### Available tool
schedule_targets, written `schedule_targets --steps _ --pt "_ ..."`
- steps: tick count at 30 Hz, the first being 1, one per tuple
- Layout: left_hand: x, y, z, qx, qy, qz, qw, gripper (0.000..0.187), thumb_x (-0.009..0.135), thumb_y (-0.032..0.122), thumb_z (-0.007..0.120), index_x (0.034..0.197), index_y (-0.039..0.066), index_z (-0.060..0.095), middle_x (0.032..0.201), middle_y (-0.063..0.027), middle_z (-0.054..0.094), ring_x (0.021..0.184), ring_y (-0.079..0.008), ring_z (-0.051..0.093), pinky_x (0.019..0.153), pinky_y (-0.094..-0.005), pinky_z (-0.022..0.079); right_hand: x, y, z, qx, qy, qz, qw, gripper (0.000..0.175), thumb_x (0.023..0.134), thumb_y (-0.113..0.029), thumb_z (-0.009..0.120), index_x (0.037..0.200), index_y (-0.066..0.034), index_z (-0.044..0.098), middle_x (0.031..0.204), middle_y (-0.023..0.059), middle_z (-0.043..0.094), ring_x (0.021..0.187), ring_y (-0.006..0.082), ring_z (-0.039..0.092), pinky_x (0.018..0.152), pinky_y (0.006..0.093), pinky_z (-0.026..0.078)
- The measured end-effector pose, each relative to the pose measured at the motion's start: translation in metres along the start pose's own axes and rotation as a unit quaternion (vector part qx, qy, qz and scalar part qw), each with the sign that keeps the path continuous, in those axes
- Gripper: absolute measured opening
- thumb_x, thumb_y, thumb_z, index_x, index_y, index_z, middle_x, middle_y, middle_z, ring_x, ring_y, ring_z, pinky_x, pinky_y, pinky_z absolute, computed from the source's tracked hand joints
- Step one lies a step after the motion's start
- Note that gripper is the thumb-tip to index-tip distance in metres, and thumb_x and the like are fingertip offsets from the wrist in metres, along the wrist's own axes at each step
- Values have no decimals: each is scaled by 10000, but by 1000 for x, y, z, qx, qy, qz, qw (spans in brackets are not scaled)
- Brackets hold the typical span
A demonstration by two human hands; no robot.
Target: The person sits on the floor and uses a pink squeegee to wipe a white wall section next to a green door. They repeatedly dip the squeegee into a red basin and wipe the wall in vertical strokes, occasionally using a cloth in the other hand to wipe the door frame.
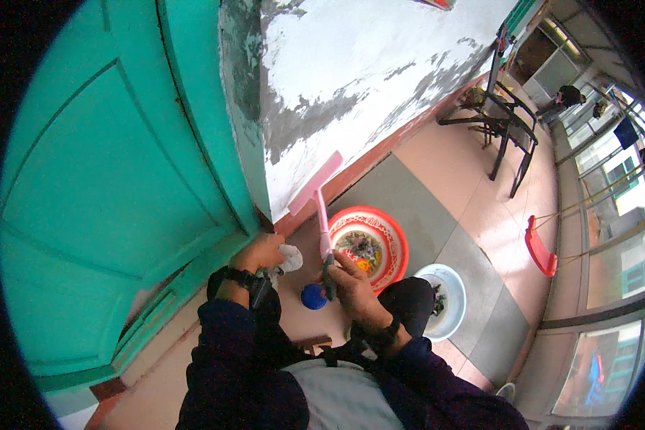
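Observation:
My right hand (355,290) grips the dark handle end of a pink squeegee (322,215). Its wide pink head lies across the foot of the white wall (322,129), though contact is hard to judge. A crumpled whitish cloth (291,258) is held in my left hand (259,253), beside the bottom corner of the green door (113,177). Just beyond my right hand sits a red-rimmed patterned basin (398,236), partly behind the squeegee handle. Between my hands, low down, is a round blue object (314,296).
A pale blue basin (459,301) with dark matter inside stands by my right knee. Further off are a dark wooden chair (508,123) and a red swing seat (537,250) on ropes. A person (564,99) is in the distance. Windows (618,258) line the right side.

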State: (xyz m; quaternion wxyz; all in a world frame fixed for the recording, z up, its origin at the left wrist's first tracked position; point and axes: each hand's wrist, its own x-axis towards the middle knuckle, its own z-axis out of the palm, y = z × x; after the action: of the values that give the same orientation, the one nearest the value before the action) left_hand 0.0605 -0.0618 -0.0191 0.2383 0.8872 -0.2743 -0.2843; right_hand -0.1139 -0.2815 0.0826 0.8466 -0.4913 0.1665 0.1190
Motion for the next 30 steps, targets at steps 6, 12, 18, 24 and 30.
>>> schedule_targets --steps 6,12,18,24,30 --pt "-3 5 -1 16 3 -29 999 396 809 213 720 1157 25 702 1177 -227 706 1101 -378 681 906 -466 546 20 -42 -27 -35 56 -73 995 425 1047 -200 548 1418 4 509 948 95 685 763 165 636 657 288 510" --pt "-6 6 -7 17 -5 -24 1000 403 793 238 727 1132 22 706 1164 -237 705 1097 -384 680 897 -463 543 55 -106 -56 -57 91 -152 982 378 1046 -244 563 1323 9 519 941 108 681 775 164 642 618 276 497" --pt "0 0 -4 -2 -6 -2 1000 371 787 230 716 1090 16 718 1127 -244 714 1080 -393 684 884 -456 544 101 -186 -77 -118 119 -241 956 349 1039 -263 577 1261 5 571 912 109 690 688 159 637 574 279 467" --pt "12 -17 6 -8 -20 -15 1000 380 764 229 715 1086 27 721 1123 -233 719 1065 -397 688 891 -470 546 142 -232 -100 -170 157 -236 944 332 1028 -271 594 1245 -20 606 891 98 700 675 166 647 545 286 469" --pt "24 -36 20 13 -2 24 1000 433 761 224 746 1148 34 706 1063 -180 738 988 -325 705 809 -450 540 181 -254 -118 -137 173 -239 946 204 1022 -235 597 1083 -42 630 790 73 683 586 156 631 467 283 443"
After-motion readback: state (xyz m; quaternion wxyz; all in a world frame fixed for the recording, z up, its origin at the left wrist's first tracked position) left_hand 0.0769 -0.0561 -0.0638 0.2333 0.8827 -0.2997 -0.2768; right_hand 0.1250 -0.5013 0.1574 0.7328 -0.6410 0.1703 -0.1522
